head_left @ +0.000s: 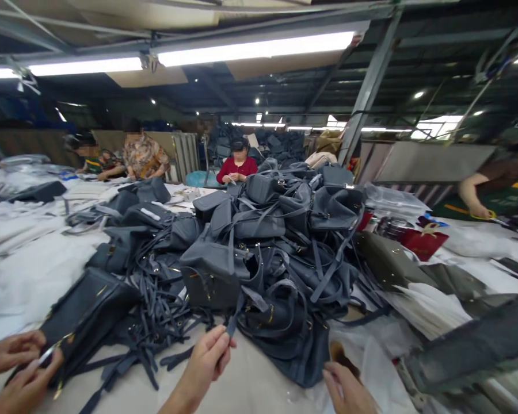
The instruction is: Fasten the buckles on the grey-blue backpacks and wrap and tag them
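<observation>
My left hand, in the lower middle, is closed with its fingers pinching a dark blue-grey strap, which runs up toward the heap of handbags. At the lower right, my right hand has its fingers extended, with the tips right by the corner of a dark handbag. Nothing shows in its grasp, and part of it is cut off by the frame. To the left of my left hand lies a tangle of loose straps with small metal fittings.
Another person's two hands work at a zipper on a dark bag at the left edge. A red-clad person sits beyond the heap. Olive-grey bags and a dark beam-like bar are on the right.
</observation>
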Tool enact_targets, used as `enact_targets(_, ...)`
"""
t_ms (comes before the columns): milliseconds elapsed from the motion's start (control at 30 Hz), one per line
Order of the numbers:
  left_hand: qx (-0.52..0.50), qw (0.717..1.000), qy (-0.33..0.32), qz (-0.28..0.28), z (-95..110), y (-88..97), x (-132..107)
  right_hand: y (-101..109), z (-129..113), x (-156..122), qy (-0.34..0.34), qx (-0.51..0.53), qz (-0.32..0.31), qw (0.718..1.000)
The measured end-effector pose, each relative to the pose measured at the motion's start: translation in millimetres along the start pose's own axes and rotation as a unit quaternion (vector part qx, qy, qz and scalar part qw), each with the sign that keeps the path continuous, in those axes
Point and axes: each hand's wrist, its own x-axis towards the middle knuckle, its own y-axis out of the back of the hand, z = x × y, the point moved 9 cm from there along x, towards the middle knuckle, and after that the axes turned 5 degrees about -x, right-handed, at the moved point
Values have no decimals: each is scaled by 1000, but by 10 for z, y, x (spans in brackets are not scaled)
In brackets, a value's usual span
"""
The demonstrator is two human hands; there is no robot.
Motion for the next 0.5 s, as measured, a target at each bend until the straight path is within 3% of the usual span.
enact_targets(33, -2, 1000, 11, 4, -128, 29, -139, -118, -181, 16, -44, 82, -50, 994)
enact_targets(100, 13, 999, 37, -8, -339, 135, -420, -296, -570, 0, -121, 211, -81, 967)
enact_targets(167, 62, 996, 40, -40, -372, 388, -686, -554, -904, -78, -201, 319, -130, 917)
enact_targets(200, 103, 993, 25, -57, -306, 584, -806, -707, -1044, -142, -242, 369, -167, 882)
enact_targets(267, 118, 993, 5, -24, -117, 1190, -999, -985, -1271, -299, -312, 450, -242, 801)
enact_targets(333, 137, 990, -12, 18, 40, 1807, -1131, -1166, -1405, -448, -351, 492, -290, 742)
enact_targets(400, 247, 959, -84, 111, 212, 2308, -1224, -1278, -1421, -589, -365, 476, -317, 735)
enact_targets(433, 287, 945, -90, 128, 195, 2413, -1241, -1320, -1398, -657, -361, 449, -325, 750)
enact_targets(500, 317, 935, -81, 139, 60, 2386, -1248, -1398, -1337, -790, -335, 385, -340, 790)
